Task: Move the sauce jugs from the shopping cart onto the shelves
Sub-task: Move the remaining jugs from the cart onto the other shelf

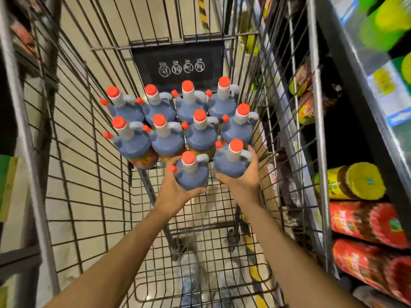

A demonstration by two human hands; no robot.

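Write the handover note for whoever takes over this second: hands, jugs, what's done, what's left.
Left hand: grips the front-left jug round its body.
Right hand: grips the front-right jug.
Both jugs are inside the cart. The eight other jugs stand behind them in two rows.
Done: two jugs gripped.
Left: carry these two to the shelves on the right, then the other eight.

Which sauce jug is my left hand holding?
The front-left sauce jug, nearest the camera: the left hand curls round its body. The right hand holds the jug beside it.
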